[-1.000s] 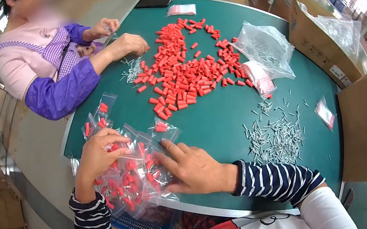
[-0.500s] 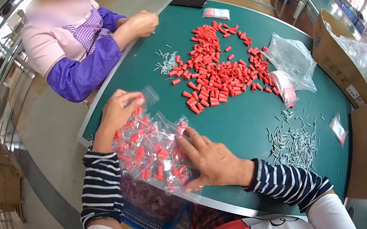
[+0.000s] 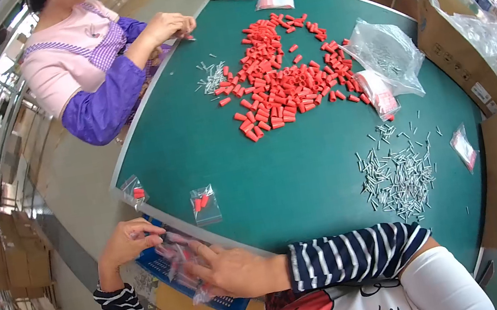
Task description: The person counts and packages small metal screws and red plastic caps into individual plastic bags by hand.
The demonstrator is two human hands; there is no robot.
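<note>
My left hand (image 3: 128,242) is at the table's near left edge, fingers curled beside small clear bags with red pieces (image 3: 177,259). My right hand (image 3: 231,269) lies against the same bags from the right, its fingers apart. The bags are above a blue basket (image 3: 231,305) below the table edge. Two other bags remain on the green table: one (image 3: 206,205) with red pieces inside, and one (image 3: 134,192) at the left corner. Whether the left fingers pinch a bag is hard to make out.
Red caps (image 3: 281,94) are heaped mid-table, with silver screws (image 3: 400,175) at the right and a smaller pile (image 3: 210,77) at the left. A co-worker (image 3: 93,69) works across the left edge. Plastic bags (image 3: 386,56) and a cardboard box (image 3: 461,53) stand at the right.
The pile of filled bags has gone from the table's near left part to over the basket, with both hands moving down beside it. Two bags stay behind. The co-worker's hands have shifted.
</note>
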